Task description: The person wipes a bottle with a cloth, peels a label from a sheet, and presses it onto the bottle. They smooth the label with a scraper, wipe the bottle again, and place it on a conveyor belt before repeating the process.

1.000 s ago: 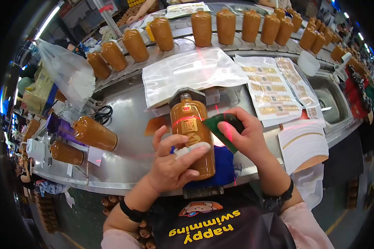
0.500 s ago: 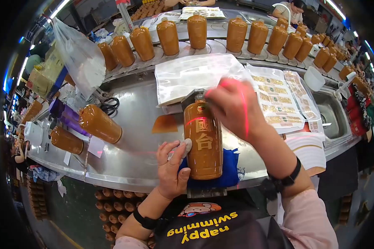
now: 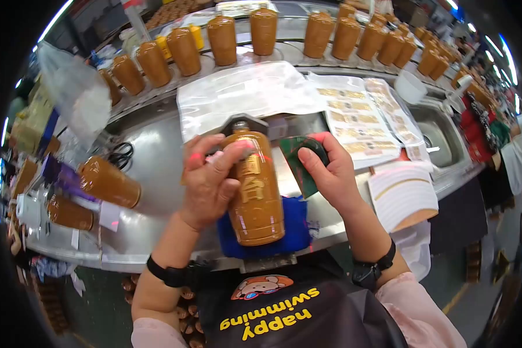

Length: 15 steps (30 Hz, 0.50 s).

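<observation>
A brown glazed bottle with raised gold characters lies on a blue cloth, its neck resting in a dark metal holder. My left hand is on the bottle's upper left side, fingers spread across its front and partly covering the upper character. To the right of the bottle my right hand grips a dark green flat scraper-like tool with a black round handle, held apart from the bottle. Red laser light falls on the left fingers and the bottle's top.
White sheets and gold label sheets lie behind. Brown bottles line the conveyor. Two more bottles lean at left beside a black cable. At right are a sink and curved white strips.
My right hand has moved from the bottle's neck to its right, and now the green tool shows in it. My left hand has moved up onto the bottle's front. The view has shifted.
</observation>
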Each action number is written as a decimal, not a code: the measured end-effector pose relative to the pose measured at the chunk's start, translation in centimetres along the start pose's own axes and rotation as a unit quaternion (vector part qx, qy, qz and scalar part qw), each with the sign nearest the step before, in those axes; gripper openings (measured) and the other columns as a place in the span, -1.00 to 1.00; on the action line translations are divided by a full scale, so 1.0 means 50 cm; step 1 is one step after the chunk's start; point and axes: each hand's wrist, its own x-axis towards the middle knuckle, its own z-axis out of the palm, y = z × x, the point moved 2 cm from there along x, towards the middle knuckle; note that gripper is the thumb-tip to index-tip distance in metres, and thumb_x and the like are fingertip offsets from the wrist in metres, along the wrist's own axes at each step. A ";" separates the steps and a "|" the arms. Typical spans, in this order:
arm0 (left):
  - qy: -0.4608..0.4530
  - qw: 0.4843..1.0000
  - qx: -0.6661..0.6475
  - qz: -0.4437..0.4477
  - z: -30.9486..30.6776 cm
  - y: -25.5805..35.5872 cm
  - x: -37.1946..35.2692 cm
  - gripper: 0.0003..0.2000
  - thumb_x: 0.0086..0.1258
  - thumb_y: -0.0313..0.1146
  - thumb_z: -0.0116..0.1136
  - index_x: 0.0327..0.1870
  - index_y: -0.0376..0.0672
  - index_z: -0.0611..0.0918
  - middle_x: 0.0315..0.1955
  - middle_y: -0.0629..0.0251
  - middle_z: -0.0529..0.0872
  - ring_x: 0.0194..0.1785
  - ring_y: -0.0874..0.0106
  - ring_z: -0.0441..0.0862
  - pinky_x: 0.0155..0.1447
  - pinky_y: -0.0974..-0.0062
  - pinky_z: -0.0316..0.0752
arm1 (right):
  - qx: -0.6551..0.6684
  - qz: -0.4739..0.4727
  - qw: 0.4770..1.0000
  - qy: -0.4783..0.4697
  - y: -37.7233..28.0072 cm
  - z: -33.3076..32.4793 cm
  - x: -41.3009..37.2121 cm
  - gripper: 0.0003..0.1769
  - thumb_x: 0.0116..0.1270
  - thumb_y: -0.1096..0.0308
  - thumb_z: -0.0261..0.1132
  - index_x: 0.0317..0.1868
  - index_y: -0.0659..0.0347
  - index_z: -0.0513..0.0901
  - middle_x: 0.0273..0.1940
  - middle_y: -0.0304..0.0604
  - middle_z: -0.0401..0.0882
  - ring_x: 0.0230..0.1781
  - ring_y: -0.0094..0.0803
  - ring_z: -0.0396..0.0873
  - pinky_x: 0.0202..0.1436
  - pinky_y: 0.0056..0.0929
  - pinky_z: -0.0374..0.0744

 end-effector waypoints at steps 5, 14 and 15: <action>-0.013 1.000 -0.002 -0.002 -0.007 0.032 -0.007 -0.51 0.55 0.04 -0.13 0.18 -0.13 0.65 0.04 0.27 0.72 0.28 0.21 0.42 0.50 0.08 0.05 | -0.188 -0.082 0.977 0.049 0.002 -0.135 0.024 -0.66 0.32 0.63 0.14 0.07 0.30 0.65 0.30 0.08 0.50 -0.02 -0.27 0.67 -0.03 -0.41 0.63; 0.052 0.990 -0.053 -0.117 -0.032 0.048 -0.109 -0.58 0.58 -0.16 -0.09 0.18 -0.34 0.57 0.13 0.14 0.61 0.30 0.22 0.43 0.45 0.24 0.19 | -0.467 -0.060 0.878 -0.089 0.130 -0.207 0.248 -0.68 0.34 0.22 0.27 -0.06 0.28 0.74 0.08 0.19 0.62 0.09 0.03 0.59 0.19 -0.20 0.52; 0.057 0.983 -0.058 -0.165 -0.038 0.034 -0.109 -0.61 0.57 -0.21 -0.07 0.17 -0.34 0.57 0.12 0.16 0.61 0.29 0.25 0.43 0.42 0.29 0.22 | -0.453 -0.007 0.887 -0.095 0.127 -0.198 0.259 -0.67 0.34 0.20 0.28 -0.09 0.29 0.74 0.04 0.19 0.64 0.07 0.02 0.59 0.17 -0.21 0.53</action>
